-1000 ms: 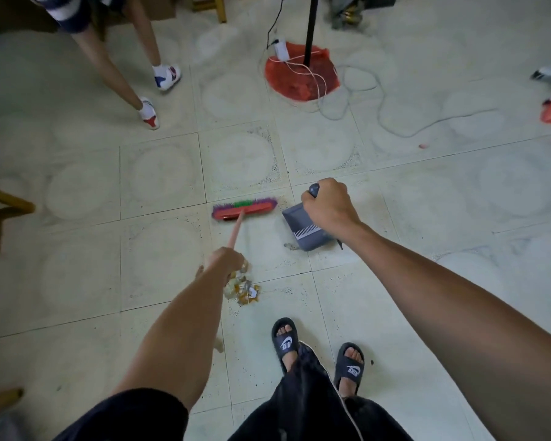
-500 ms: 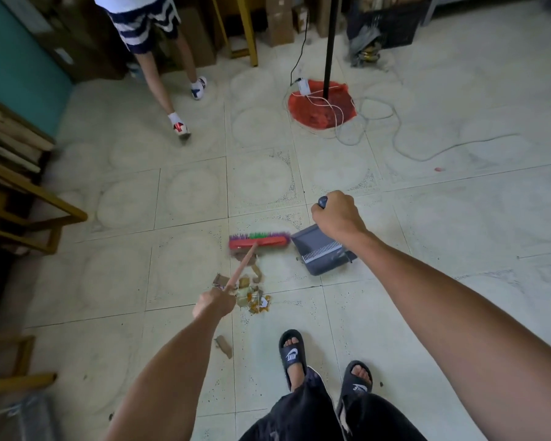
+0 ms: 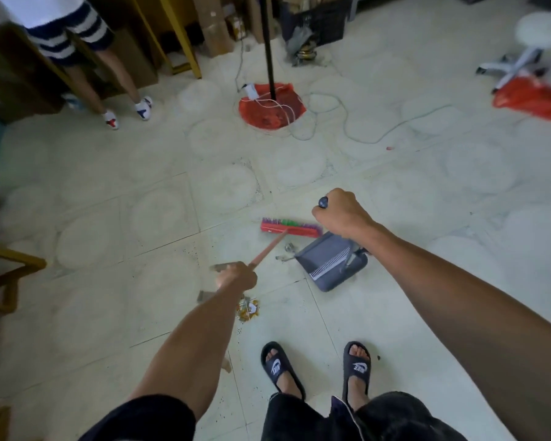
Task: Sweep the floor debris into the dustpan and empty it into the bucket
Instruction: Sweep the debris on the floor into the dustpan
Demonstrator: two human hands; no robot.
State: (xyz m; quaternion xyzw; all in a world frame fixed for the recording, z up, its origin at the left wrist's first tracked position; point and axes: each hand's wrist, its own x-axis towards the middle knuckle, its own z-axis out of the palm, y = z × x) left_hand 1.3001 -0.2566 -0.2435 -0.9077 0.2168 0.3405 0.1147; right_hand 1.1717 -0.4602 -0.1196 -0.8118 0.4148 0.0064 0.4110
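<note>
My left hand grips the pink handle of a broom whose red head with purple and green bristles rests on the tiled floor. My right hand grips the top of the upright handle of a grey dustpan, which sits on the floor just right of the broom head. Small scraps lie at the pan's open edge. A pile of crumpled wrappers lies below my left hand, and brown pieces sit to its left. No bucket is in view.
My feet in black slides stand near the debris. Another person's legs are at the far left by wooden furniture. A black pole on a red base with a loose white cable stands ahead. A stool and red bag are at the far right.
The broom head has moved right, up against the dustpan's far corner, and scraps now lie at the pan's edge. The view has tilted up, showing more of the room.
</note>
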